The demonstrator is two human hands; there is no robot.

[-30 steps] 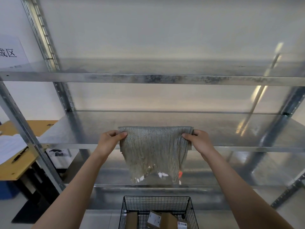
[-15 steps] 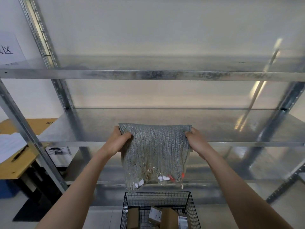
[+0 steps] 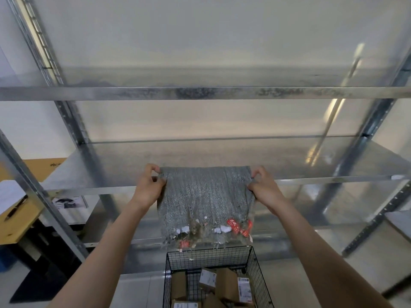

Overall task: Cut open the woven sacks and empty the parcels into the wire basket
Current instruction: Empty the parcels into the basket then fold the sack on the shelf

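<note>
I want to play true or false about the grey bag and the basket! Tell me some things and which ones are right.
1. The left hand and the right hand grip the woven sack by its top corners. True.
2. The woven sack lies flat on the metal shelf. False: it hangs from the hands in front of the shelf.
3. The wire basket has cardboard parcels in it. True.
4. The frayed end of the sack points up. False: it hangs down, just above the basket.
</note>
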